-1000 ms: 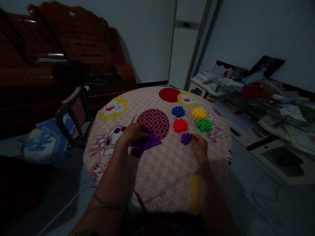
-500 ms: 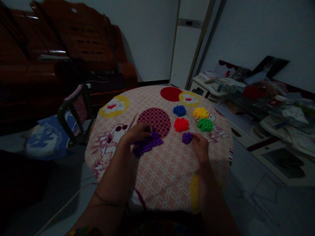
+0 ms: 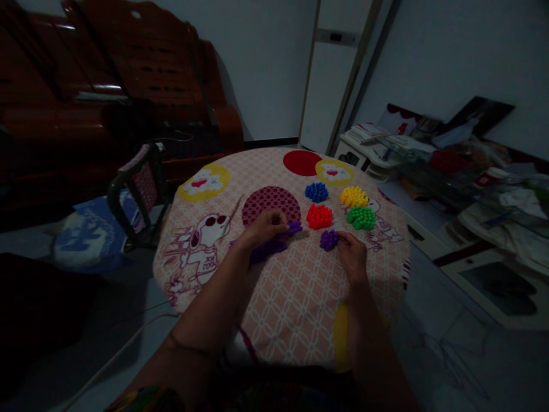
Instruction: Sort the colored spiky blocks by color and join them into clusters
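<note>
My left hand [image 3: 271,225] is closed in a pinch on a small purple peg-like piece [image 3: 295,227], held above the table with its tip pointing right. Below it, more purple pegs [image 3: 268,252] lie on their sides, partly hidden by my left hand and wrist. My right hand [image 3: 352,252] is closed, its fingertips pinched at the right edge of a small cluster of upright purple pegs [image 3: 329,240]. Just beyond that cluster stand upright groups of similar pegs: red [image 3: 319,217], green [image 3: 361,218], blue [image 3: 316,192] and yellow [image 3: 354,197].
A patterned cloth covers the round table [image 3: 295,309]. Left of it stands a chair [image 3: 139,194], with a wooden sofa [image 3: 158,74] behind. To the right, a cabinet [image 3: 429,229] carries papers and clutter. Cables lie on the floor.
My left hand has lifted from the lying purple pegs and moved right, bringing a purple peg towards the upright purple cluster. My right hand stays at that cluster. The view has shifted slightly.
</note>
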{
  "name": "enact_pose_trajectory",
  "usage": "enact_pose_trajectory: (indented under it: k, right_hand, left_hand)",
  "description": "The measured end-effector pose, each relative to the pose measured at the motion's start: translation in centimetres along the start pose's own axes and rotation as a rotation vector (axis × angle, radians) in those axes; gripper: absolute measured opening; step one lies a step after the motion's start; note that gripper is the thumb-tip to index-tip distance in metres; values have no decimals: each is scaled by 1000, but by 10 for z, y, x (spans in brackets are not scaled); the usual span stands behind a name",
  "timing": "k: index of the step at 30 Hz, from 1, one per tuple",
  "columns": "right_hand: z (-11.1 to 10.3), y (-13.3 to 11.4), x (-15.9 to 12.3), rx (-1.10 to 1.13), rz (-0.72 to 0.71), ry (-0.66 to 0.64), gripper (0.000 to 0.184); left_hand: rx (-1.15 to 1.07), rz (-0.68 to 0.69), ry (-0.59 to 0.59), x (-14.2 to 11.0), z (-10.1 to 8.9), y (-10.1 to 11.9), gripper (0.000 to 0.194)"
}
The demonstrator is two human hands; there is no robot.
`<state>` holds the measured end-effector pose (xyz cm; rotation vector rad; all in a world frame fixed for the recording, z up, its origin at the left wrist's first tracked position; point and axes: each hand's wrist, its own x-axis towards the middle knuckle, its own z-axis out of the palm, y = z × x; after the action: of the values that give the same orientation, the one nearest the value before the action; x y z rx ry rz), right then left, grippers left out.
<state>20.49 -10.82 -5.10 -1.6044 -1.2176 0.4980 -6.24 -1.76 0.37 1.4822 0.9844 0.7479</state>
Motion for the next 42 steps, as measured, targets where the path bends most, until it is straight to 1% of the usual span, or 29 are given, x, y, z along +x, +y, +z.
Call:
enact_pose_trajectory:
  k: [3, 6, 8, 11, 13, 16, 18, 22, 25, 28, 29, 31, 34, 36, 39, 42]
  right_hand:
    - [-1, -3, -1, -1, -9, 6, 35]
    - [-1, -6, -1, 1, -13, 12, 33]
    - [-1, -6, -2, 11, -12, 6, 32]
    - [0, -5, -1, 33, -8, 1, 31]
    - [0, -4, -1, 38, -8, 0, 31]
    - [0, -3, -1, 31, -1, 0, 32]
    - [0, -4, -1, 20, 8, 3, 33]
    - [-1, -5, -1, 21, 5, -1, 32]
    - [-1, -6, -2, 25, 13, -5, 33]
    - [-1, -7, -2, 21, 17, 0, 33]
    - [-1, -8, -2, 20, 13, 0, 33]
    - [0, -9, -2, 18, 3, 4, 34]
    - [0, -8, -1, 16, -4, 5, 34]
    - [0, -7, -1, 6, -3, 7, 35]
    - [-1, -7, -1, -10, 3, 10, 35]
    - [-2, -9, -1, -33, -7, 11, 35]
  left_hand:
    - [-51, 31, -122, 3, 25, -1, 13]
    - [16, 80, -191, 4, 34, -2, 17]
    - [108, 128, -169, 5, 33, -3, 21]
    - [335, 183, -27, 5, 31, -3, 21]
    - [513, 214, 32, 5, 31, -2, 19]
    - [748, 238, 41, 3, 34, 2, 17]
    - [866, 225, 37, 1, 34, 4, 18]
    - [970, 189, 13, -2, 30, 7, 19]
    - [999, 142, 23, -3, 28, 9, 23]
    - [1021, 108, 35, -3, 27, 10, 21]
    - [1008, 120, 38, -2, 28, 10, 20]
    - [922, 186, 45, 0, 33, 9, 20]
    - [683, 296, 77, 5, 47, 5, 31]
    - [553, 321, 72, 9, 60, 2, 37]
    - [492, 334, 31, 13, 78, -1, 38]
    - [478, 333, 33, 15, 87, -3, 37]
